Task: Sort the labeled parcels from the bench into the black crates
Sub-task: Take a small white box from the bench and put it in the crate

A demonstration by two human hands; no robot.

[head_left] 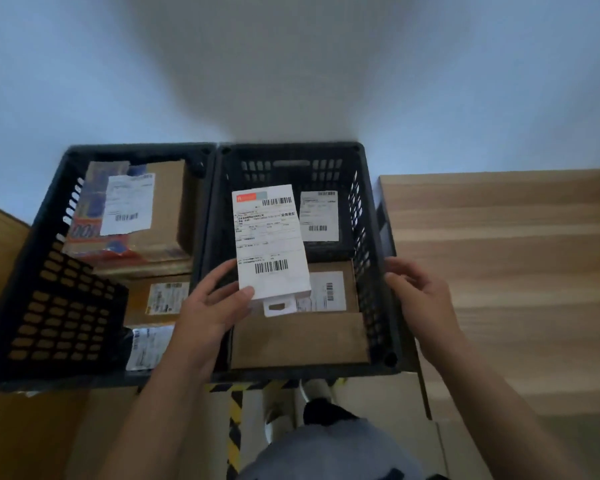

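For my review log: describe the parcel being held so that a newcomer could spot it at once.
Of the two black crates side by side, look over the right crate. The left hand holds a slim white box above the parcels inside. Unlike the brown cartons and the dark parcel under it, it is white, with a label covering its whole face.

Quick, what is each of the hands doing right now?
Left hand: holds the flat white labelled parcel over the right black plastic crate.
Right hand: open, fingers relaxed, holding nothing, beside that crate's right wall.
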